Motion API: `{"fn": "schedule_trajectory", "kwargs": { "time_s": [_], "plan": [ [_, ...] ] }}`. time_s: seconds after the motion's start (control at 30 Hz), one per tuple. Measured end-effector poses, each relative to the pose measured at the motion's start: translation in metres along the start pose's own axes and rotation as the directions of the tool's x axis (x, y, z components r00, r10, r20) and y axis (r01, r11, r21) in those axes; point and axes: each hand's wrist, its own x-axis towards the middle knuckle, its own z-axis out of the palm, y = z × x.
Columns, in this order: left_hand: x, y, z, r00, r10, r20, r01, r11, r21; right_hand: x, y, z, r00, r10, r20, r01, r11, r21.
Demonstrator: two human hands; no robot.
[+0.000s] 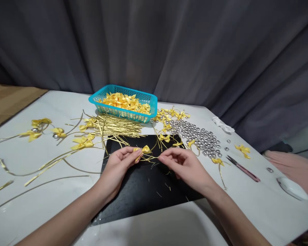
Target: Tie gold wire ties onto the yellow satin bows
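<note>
Above a black mat point(143, 191), my left hand point(122, 164) pinches a yellow ribbon bow point(145, 149) between thumb and fingertips. Thin gold cord point(151, 157) runs from the bow toward the right. The end of that cord is held at the fingertips of my right hand point(181, 164), whose other fingers are curled in. Small gold scraps lie on the mat below both hands. Just behind the mat is a pile of cut gold cords point(118, 126).
A turquoise basket point(123, 112) of yellow bows stands at the back. Silver bells or beads point(200, 138) spread to the right, near scissors point(243, 169), a white tissue point(223, 125) and a white oval object point(292, 188). More bows with cords point(83, 141) lie left.
</note>
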Motion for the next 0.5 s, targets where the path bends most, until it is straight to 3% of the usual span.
{"fn": "schedule_trajectory", "kwargs": {
  "time_s": [0.17,0.23,0.3,0.33,0.4,0.5],
  "plan": [
    [0.001,-0.002,-0.002,1.0,0.002,0.006,-0.002,1.0,-0.013,-0.004,-0.003,-0.008,0.992,-0.121,0.034,0.125,0.98,-0.152],
    [0.002,-0.003,-0.001,1.0,0.005,0.007,-0.005,1.0,-0.02,-0.006,-0.004,-0.011,0.967,-0.137,0.213,0.183,0.96,-0.214],
    [0.002,-0.003,-0.001,1.0,0.004,0.011,-0.003,1.0,-0.01,-0.007,-0.003,-0.011,0.898,-0.089,0.431,0.21,0.947,-0.242],
    [0.002,-0.003,-0.001,1.0,0.006,0.014,-0.006,1.0,-0.003,-0.006,-0.002,-0.009,0.875,-0.058,0.482,0.201,0.947,-0.251],
    [0.001,-0.003,-0.001,1.0,0.011,0.023,-0.011,1.0,0.011,-0.004,0.0,-0.003,0.906,-0.027,0.422,0.146,0.956,-0.253],
    [0.0,-0.003,-0.001,0.999,0.014,0.035,-0.015,1.0,0.026,0.0,0.004,0.012,0.98,0.008,0.197,0.02,0.99,-0.143]
  ]
}}
